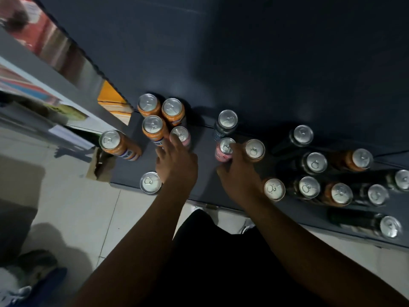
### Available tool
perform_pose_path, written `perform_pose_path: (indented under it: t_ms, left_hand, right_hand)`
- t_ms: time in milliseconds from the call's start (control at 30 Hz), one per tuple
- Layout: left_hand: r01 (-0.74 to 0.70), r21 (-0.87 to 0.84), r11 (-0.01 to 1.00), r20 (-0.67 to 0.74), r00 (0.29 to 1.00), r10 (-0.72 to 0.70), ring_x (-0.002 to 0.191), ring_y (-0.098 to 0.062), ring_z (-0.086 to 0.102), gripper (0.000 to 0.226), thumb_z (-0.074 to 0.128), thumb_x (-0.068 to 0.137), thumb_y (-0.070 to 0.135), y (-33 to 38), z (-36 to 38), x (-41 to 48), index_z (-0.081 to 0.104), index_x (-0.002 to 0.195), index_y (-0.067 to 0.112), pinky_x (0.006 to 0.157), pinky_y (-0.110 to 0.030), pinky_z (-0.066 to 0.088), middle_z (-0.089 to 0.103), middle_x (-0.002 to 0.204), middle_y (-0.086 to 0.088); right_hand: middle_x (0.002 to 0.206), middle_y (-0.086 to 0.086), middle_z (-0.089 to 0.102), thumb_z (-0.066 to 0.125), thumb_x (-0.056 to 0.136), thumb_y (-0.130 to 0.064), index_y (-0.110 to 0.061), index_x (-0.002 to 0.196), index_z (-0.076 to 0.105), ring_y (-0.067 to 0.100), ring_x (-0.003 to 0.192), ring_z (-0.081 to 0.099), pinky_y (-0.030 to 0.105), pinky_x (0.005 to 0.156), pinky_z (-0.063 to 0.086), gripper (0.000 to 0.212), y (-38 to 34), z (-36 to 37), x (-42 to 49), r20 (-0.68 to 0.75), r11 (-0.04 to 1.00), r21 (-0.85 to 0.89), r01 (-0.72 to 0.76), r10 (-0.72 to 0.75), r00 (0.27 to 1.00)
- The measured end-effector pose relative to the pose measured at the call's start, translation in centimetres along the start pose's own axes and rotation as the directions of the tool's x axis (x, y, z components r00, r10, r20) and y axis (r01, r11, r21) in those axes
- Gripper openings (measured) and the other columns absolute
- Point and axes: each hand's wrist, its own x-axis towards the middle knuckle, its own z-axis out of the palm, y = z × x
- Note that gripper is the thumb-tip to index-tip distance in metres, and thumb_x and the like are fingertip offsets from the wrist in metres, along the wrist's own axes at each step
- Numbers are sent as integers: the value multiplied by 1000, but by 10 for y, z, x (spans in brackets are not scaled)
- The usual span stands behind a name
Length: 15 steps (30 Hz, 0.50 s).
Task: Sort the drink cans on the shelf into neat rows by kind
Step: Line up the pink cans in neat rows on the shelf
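The shelf (205, 180) is dark grey and sits low over a pale tiled floor (88, 207). Slim drink cans stand upright on it, all showing silver tops with pull tabs.

At the left, four orange cans (155, 129) with a blue band cluster together. Three are packed tight near the back and the fourth stands a little apart, towards the shelf's left end. The first pink can (180, 135) stands just beside this cluster. The left grip (177, 165) reaches over it with its fingers spread and fairly straight, the index fingertip resting on the can's lid.

The second pink can (224, 150) stands near the middle of the shelf. The right grip (240, 173) wraps round its side, fingers curled against the can and thumb on the near side. Behind it stands a dark blue-grey can (227, 122), and just to its right an orange-brown can (255, 151).

A lone can (150, 182) stands at the shelf's front edge by the left wrist; its colour cannot be told. Another can (274, 189) stands beside the right wrist.

Further right the cans are mixed. Black cans (315, 162) stand in loose ranks, with two orange ones (339, 194) among them.
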Motion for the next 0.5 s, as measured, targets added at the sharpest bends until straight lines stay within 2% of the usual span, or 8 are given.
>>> perform_pose_path:
  t_ms: [100,167,233,367,500]
  left_hand:
    - [152,-274,949,51,988,-144,127,-41,52,79,66,88,41,-8,17,24,28,151,11,100,-49,44,54,141,-16]
    - [276,-456,846,142,961,-237,119,-40,60,76,68,80,48,-11,30,39,42,141,10,98,-45,49,63,130,-16]
    - [349,-606,715,203,937,-286,114,-33,65,82,72,68,51,-14,44,52,51,135,10,95,-42,53,66,124,-12]
    - [355,-774,524,206,924,-322,102,-18,66,84,87,66,29,-15,61,65,48,139,12,82,-27,49,68,118,-2]
    - [363,-826,431,207,907,-366,106,-14,68,86,92,65,23,-13,71,74,52,140,13,92,-30,53,70,121,0]
  right_hand:
    - [170,5,8,60,94,-24,-20,160,12,36,150,27,51,105,44,82,-2,15,10,74,999,15,-38,37,997]
    - [171,5,-7,61,96,-25,-19,162,0,39,153,21,53,107,43,89,-3,22,17,110,998,-20,-56,58,992]
    - [170,6,-11,62,97,-25,-17,162,-5,39,152,23,51,106,43,94,-5,29,24,130,993,-47,-105,110,985]
    - [169,12,-2,66,94,-21,-13,161,4,40,151,25,47,104,45,92,-11,40,33,67,981,-131,-144,153,986]
    - [158,12,21,71,90,-18,-12,160,13,36,131,51,40,91,53,91,-8,53,35,-68,963,-223,-149,137,988]
